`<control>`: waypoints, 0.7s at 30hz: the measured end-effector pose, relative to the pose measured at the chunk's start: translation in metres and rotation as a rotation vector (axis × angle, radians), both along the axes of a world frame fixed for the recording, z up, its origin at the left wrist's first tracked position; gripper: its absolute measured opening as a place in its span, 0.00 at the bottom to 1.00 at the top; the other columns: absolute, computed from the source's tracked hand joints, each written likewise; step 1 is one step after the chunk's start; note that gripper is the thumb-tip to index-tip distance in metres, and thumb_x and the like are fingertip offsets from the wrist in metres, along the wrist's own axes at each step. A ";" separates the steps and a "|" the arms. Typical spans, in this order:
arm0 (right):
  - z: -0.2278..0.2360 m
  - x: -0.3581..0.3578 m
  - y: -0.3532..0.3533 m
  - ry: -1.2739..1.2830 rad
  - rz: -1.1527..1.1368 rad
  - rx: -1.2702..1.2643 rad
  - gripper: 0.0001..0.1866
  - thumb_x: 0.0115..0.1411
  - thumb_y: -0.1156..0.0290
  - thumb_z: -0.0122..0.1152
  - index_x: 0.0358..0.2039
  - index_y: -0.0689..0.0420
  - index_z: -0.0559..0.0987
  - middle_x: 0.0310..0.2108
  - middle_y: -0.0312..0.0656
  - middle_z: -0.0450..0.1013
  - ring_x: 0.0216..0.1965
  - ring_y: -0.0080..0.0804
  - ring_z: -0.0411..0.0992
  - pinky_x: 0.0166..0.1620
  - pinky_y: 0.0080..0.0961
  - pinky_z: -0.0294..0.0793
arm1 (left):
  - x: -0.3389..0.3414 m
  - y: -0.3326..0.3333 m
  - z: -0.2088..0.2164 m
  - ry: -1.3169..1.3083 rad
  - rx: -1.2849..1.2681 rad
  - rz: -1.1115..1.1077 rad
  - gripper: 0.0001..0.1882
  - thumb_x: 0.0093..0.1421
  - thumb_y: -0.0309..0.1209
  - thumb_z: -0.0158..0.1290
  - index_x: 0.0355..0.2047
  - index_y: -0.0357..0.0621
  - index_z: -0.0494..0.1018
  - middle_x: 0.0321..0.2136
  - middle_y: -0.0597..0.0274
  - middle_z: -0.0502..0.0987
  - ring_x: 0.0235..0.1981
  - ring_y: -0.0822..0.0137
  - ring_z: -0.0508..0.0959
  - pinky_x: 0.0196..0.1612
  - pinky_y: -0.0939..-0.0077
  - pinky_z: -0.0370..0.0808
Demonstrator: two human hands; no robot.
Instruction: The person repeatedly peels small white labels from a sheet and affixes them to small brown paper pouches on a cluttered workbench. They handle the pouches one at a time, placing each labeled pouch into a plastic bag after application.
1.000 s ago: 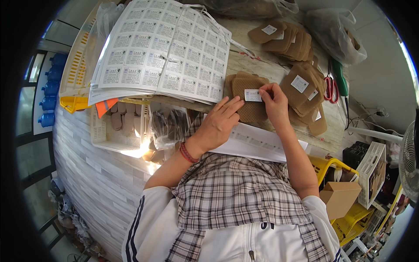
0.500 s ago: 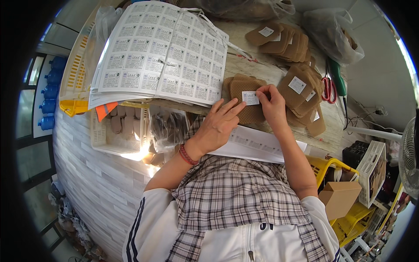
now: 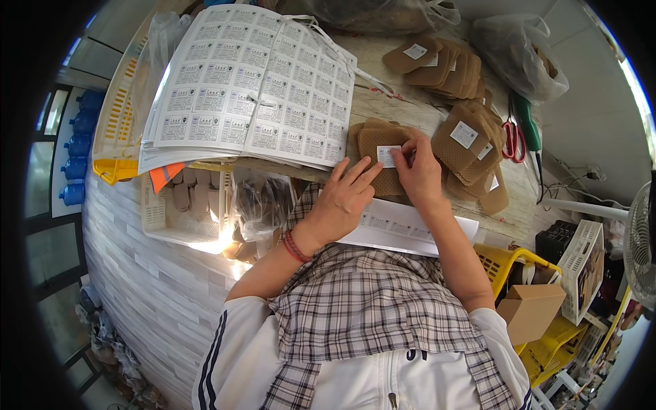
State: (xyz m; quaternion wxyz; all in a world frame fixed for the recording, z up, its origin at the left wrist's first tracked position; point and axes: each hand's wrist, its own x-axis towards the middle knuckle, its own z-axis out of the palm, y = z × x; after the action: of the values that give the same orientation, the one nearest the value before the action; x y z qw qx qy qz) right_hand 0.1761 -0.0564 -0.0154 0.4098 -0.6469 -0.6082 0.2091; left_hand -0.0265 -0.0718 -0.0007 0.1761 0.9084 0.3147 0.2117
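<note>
A small white printed label (image 3: pixel 387 156) lies on the top brown mesh-textured pad (image 3: pixel 389 182) of a short stack in front of me. My right hand (image 3: pixel 422 175) is closed, its fingers curled in and its thumb and fingertips at the label's right edge. My left hand (image 3: pixel 339 205) is open, fingers stretched out over the pad's left part, fingertips by the label's left edge. Under my wrists, at the table's front edge, lies a part-used label sheet (image 3: pixel 389 229). To the right are overlapping labelled pads (image 3: pixel 447 147).
A thick pile of label sheets (image 3: pixel 225 102) covers the table's left. Another group of labelled pads (image 3: pixel 444 78) lies farther back. Red-handled scissors (image 3: pixel 514 142) and a green-handled tool (image 3: pixel 529 123) are at the right, near a plastic bag (image 3: pixel 519 58). A yellow basket (image 3: pixel 495 263) stands below right.
My right hand has shifted slightly left and down, its fingers curling from a raised pinch at the label's corner to lower on its right edge. My left hand has barely moved.
</note>
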 end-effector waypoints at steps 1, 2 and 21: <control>0.003 -0.001 -0.001 0.000 -0.005 -0.003 0.24 0.60 0.73 0.64 0.57 0.55 0.72 0.33 0.43 0.74 0.29 0.39 0.76 0.35 0.33 0.77 | 0.000 0.000 -0.001 0.000 0.004 0.002 0.03 0.57 0.24 0.54 0.29 0.37 0.72 0.63 0.50 0.67 0.67 0.49 0.62 0.68 0.45 0.55; 0.001 0.000 0.000 -0.038 -0.043 0.042 0.26 0.60 0.74 0.64 0.59 0.54 0.70 0.34 0.43 0.73 0.29 0.38 0.75 0.35 0.32 0.77 | 0.000 -0.001 -0.001 -0.003 0.000 0.004 0.03 0.57 0.24 0.54 0.29 0.37 0.71 0.63 0.50 0.67 0.67 0.49 0.62 0.68 0.45 0.55; 0.002 0.011 0.006 0.053 -0.218 0.131 0.07 0.54 0.71 0.71 0.32 0.56 0.82 0.29 0.36 0.73 0.25 0.27 0.72 0.31 0.23 0.73 | -0.001 -0.005 0.000 -0.064 0.001 -0.007 0.07 0.61 0.26 0.50 0.26 0.37 0.70 0.64 0.45 0.63 0.70 0.46 0.56 0.70 0.46 0.53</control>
State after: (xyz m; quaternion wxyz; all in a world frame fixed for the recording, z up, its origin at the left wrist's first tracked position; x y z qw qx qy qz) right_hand 0.1872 -0.0499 -0.0135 0.4874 -0.6751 -0.5357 0.1403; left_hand -0.0274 -0.0764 -0.0010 0.1861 0.9023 0.3056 0.2404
